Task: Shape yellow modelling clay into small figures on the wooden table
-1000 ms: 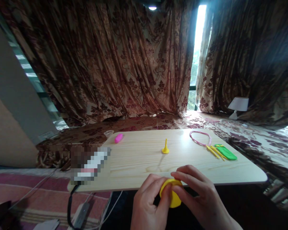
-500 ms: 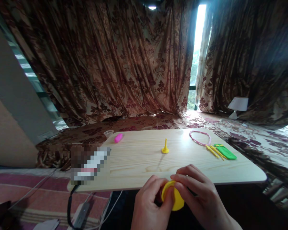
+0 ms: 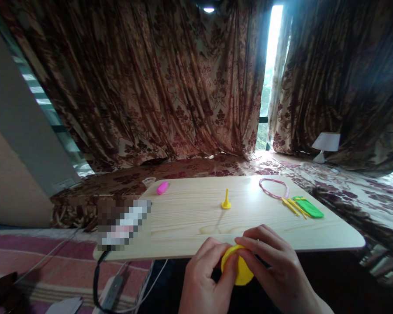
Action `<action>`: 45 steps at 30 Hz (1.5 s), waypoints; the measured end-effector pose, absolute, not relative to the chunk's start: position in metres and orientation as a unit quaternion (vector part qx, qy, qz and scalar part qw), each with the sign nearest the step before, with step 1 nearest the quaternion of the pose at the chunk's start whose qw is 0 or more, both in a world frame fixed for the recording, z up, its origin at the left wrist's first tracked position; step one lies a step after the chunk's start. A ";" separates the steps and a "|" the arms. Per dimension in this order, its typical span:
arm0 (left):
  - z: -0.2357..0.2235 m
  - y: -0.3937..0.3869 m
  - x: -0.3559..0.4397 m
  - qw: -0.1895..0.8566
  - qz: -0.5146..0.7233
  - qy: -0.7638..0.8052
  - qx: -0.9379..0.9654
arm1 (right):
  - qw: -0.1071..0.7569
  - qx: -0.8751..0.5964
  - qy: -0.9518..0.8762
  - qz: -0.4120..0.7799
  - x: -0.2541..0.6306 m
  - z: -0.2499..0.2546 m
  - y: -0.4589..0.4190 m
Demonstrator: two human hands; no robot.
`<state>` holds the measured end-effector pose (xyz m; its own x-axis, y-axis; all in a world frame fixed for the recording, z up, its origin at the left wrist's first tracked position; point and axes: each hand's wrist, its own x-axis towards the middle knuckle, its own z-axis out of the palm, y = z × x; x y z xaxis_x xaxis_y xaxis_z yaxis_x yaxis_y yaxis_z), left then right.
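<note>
Just off the near edge of the table, a round, flattened piece of yellow modelling clay (image 3: 244,272) is held between both hands. My left hand (image 3: 205,274) grips its left side, the thumb pressed on its face. My right hand (image 3: 277,266) pinches its upper right rim between thumb and fingers. Beyond the hands, a yellow clay stand (image 3: 226,203) with a thin upright stem and a round base stands on the table. At the right lie a green clay slab (image 3: 309,207) and thin yellow modelling tools (image 3: 294,207).
The pale wooden table (image 3: 183,222) carries a pink lump (image 3: 162,188) at its far left and a pink twisted loop (image 3: 274,187) at its far right. A blurred-out object (image 3: 127,224) with a black cable is on the left. A power strip (image 3: 109,292) lies below.
Both hands stay on the yellow clay, with only slight shifts of the fingers at its rim. The whole view has moved very slightly; the things on the table stay in place.
</note>
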<state>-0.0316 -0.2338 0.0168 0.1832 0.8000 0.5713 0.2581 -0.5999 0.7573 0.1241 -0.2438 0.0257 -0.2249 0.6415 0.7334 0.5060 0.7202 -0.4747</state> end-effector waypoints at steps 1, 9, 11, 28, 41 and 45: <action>0.017 -0.234 -0.032 0.262 0.519 0.368 0.725 | 0.498 -0.368 -0.783 0.071 0.124 0.026 -0.244; 0.017 -0.237 -0.032 0.275 0.501 0.370 0.733 | 0.481 -0.364 -0.792 0.098 0.127 0.027 -0.244; 0.016 -0.237 -0.033 0.271 0.492 0.375 0.737 | 0.479 -0.358 -0.794 0.111 0.127 0.027 -0.244; 0.013 -0.235 -0.031 0.212 0.514 0.407 0.725 | 0.489 -0.364 -0.788 0.090 0.128 0.025 -0.243; 0.010 -0.231 -0.032 0.224 0.513 0.384 0.734 | 0.479 -0.375 -0.783 0.128 0.127 0.028 -0.243; 0.011 -0.232 -0.033 0.225 0.486 0.381 0.754 | 0.480 -0.373 -0.785 0.120 0.127 0.029 -0.243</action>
<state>-0.0331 -0.2321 0.0114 0.2375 0.7930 0.5610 0.3565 -0.6084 0.7090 0.1275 -0.2430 0.0288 -0.2608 0.7006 0.6642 0.4701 0.6931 -0.5465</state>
